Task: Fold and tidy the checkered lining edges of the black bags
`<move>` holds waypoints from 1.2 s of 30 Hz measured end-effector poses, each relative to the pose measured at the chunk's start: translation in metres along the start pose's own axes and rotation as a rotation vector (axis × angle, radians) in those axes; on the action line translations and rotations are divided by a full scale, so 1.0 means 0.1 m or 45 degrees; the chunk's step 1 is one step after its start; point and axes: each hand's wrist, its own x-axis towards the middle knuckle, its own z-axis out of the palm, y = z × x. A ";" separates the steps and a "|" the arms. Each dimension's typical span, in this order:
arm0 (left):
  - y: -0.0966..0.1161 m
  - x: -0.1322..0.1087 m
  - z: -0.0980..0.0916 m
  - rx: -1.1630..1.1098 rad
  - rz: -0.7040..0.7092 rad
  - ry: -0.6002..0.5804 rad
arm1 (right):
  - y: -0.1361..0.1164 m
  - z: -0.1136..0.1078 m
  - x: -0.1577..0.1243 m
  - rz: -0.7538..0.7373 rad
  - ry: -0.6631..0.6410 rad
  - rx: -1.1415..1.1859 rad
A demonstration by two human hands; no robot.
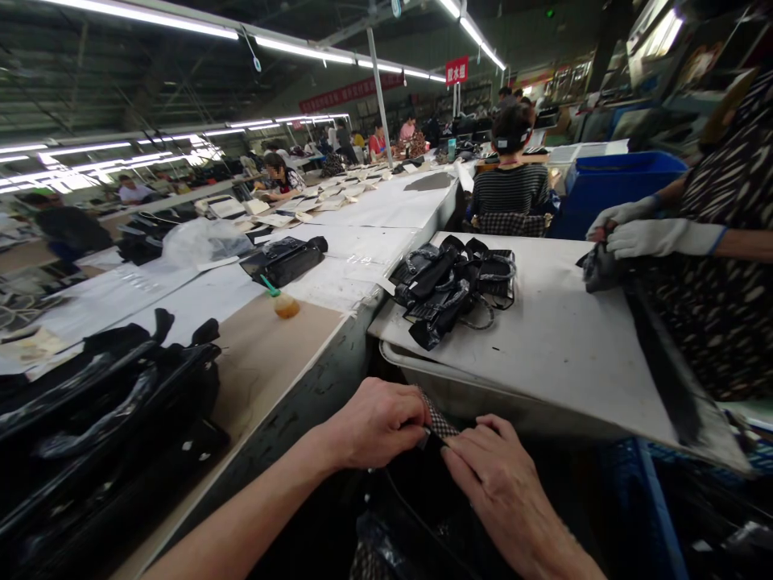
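In the head view, my left hand (386, 420) is closed, with thumb and fingers pinching the edge of a black bag (416, 528) low in front of me. My right hand (492, 467) grips the same edge a little to the right. Between the two hands shows a strip of checked fabric (438, 415). Clear plastic wrap glints on the lower part of the bag, which is mostly dark and partly hidden by my hands and forearms.
Several black bags (109, 435) are stacked on the left bench, near a glue bottle (281, 301) with a green nozzle. More black bags (450, 282) lie on the white table (555, 338). At right, a co-worker's gloved hands (655, 234) hold a black piece. A blue crate (655, 507) stands lower right.
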 end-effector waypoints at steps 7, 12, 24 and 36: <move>0.05 0.01 0.06 0.061 -0.047 0.073 | -0.08 -0.11 0.08 -0.003 -0.158 -0.151; 0.06 -0.01 0.07 0.103 -0.044 0.080 | -0.21 -0.17 0.25 0.109 -0.322 -0.097; 0.19 -0.28 -0.10 0.016 -0.435 0.086 | -0.09 0.04 0.40 0.174 -0.229 0.171; 0.13 -0.26 -0.05 0.367 -0.266 0.102 | -0.01 0.05 0.36 0.155 -0.249 0.226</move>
